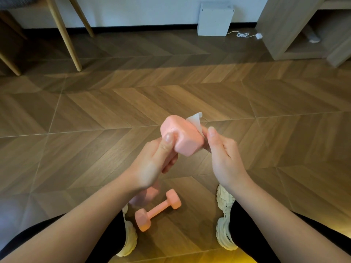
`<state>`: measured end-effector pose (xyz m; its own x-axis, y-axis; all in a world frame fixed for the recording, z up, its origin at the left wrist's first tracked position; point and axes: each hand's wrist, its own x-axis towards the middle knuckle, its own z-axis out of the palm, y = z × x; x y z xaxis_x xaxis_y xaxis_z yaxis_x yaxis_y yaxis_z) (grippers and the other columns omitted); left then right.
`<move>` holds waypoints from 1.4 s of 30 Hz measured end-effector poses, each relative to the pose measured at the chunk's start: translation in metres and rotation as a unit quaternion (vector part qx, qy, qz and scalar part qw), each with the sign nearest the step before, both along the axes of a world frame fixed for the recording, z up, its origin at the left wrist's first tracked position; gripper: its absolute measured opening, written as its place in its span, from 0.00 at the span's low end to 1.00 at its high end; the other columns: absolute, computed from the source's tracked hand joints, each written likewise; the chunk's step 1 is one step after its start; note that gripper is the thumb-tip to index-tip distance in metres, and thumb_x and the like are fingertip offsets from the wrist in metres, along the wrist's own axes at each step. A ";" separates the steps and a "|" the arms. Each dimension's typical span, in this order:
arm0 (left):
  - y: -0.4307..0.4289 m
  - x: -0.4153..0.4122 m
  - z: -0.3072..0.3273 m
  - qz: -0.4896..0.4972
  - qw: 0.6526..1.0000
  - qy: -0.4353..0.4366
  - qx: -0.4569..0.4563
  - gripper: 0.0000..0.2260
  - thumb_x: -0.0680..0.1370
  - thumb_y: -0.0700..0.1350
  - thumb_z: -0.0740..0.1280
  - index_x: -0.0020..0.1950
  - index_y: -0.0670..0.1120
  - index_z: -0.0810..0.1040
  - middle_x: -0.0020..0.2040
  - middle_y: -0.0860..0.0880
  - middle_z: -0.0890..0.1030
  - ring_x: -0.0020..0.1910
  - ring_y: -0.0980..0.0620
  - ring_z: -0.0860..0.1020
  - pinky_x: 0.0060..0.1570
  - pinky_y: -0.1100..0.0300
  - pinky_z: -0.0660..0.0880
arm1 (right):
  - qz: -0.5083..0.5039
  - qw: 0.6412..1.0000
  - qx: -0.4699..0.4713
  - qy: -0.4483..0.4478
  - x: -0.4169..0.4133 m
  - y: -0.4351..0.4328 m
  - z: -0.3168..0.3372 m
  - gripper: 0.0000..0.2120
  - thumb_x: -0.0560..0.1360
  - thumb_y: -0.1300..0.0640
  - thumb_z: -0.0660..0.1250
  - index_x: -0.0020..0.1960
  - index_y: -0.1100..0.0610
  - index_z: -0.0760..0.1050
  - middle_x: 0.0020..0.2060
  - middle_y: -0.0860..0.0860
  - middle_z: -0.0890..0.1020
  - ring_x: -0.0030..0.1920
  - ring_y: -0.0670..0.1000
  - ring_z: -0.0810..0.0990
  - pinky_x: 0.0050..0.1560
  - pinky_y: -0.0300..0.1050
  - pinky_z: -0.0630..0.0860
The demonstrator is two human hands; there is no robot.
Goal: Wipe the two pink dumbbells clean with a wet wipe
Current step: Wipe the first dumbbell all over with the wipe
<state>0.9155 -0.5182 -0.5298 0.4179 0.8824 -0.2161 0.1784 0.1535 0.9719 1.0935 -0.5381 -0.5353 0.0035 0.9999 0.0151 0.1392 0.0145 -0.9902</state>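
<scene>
The left hand (157,164) gripped the handle of one pink dumbbell (180,137) at the frame's centre, with the thumb pressed on its upper head. The right hand (224,156) pinched a wet wipe (195,121) against that head's right side. The second pink dumbbell (157,211) lay on the chevron wood floor (95,111) at lower centre, between two cream sneakers (225,217). By the white wall at the top stood a white box (214,19), a white cable (244,35) beside it. Pale wooden chair legs (65,35) rose at upper left, and a wooden shelf unit (284,31) filled the upper right.
</scene>
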 end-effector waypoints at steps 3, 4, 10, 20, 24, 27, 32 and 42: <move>-0.004 0.000 0.000 -0.025 0.999 0.021 0.008 0.34 0.67 0.80 0.54 0.33 0.49 0.71 0.30 0.54 0.71 0.30 0.55 0.66 0.33 0.59 0.64 | 0.009 1.000 -0.019 0.008 0.000 0.003 0.002 0.30 0.80 0.39 0.50 0.58 0.58 0.82 0.51 0.60 0.84 0.56 0.59 0.81 0.61 0.65 0.73; -0.006 0.001 0.000 -0.030 0.999 0.028 -0.001 0.32 0.67 0.80 0.55 0.32 0.51 0.71 0.30 0.54 0.71 0.31 0.54 0.66 0.34 0.59 0.64 | 0.015 1.000 -0.017 0.015 0.000 0.003 0.004 0.28 0.80 0.40 0.50 0.61 0.56 0.81 0.53 0.57 0.85 0.58 0.55 0.81 0.63 0.61 0.74; -0.005 0.007 -0.006 -0.004 0.997 0.076 -0.023 0.33 0.69 0.76 0.51 0.34 0.46 0.72 0.28 0.54 0.72 0.27 0.54 0.67 0.32 0.58 0.65 | 0.074 0.995 0.064 -0.006 -0.003 -0.003 0.009 0.24 0.83 0.51 0.49 0.66 0.64 0.76 0.66 0.54 0.79 0.71 0.48 0.72 0.73 0.48 0.67; -0.001 0.003 -0.003 0.041 0.999 -0.005 -0.020 0.33 0.67 0.80 0.54 0.31 0.50 0.71 0.30 0.48 0.71 0.30 0.51 0.66 0.34 0.54 0.63 | 0.013 0.999 0.045 -0.002 -0.001 -0.003 0.007 0.22 0.82 0.47 0.49 0.67 0.52 0.75 0.63 0.47 0.81 0.68 0.46 0.76 0.69 0.49 0.72; -0.008 0.002 -0.001 -0.017 1.000 -0.002 0.022 0.30 0.69 0.79 0.56 0.32 0.52 0.71 0.30 0.54 0.70 0.31 0.54 0.66 0.33 0.57 0.63 | -0.001 1.000 0.012 -0.012 -0.001 0.001 0.006 0.26 0.82 0.45 0.50 0.64 0.59 0.79 0.52 0.54 0.85 0.56 0.52 0.82 0.58 0.58 0.77; -0.010 0.004 -0.002 -0.037 0.998 0.037 0.032 0.30 0.69 0.78 0.56 0.31 0.52 0.71 0.29 0.54 0.71 0.31 0.54 0.66 0.35 0.55 0.63 | -0.001 1.000 0.002 0.005 -0.001 0.001 0.008 0.21 0.82 0.50 0.51 0.62 0.53 0.80 0.50 0.46 0.85 0.55 0.46 0.82 0.54 0.42 0.75; -0.005 0.008 -0.003 -0.038 0.995 0.088 0.006 0.28 0.71 0.73 0.51 0.32 0.50 0.70 0.27 0.55 0.72 0.27 0.57 0.68 0.32 0.63 0.66 | 0.042 0.997 0.055 -0.016 -0.006 0.000 0.012 0.19 0.83 0.54 0.51 0.64 0.53 0.78 0.63 0.51 0.81 0.67 0.46 0.76 0.67 0.43 0.71; 0.001 0.008 -0.003 0.061 0.994 -0.035 -0.089 0.40 0.63 0.83 0.54 0.39 0.45 0.76 0.32 0.48 0.69 0.31 0.50 0.64 0.34 0.52 0.60 | 0.030 0.990 0.129 -0.041 -0.002 -0.003 0.008 0.19 0.83 0.58 0.50 0.66 0.58 0.76 0.64 0.51 0.79 0.69 0.48 0.75 0.69 0.48 0.72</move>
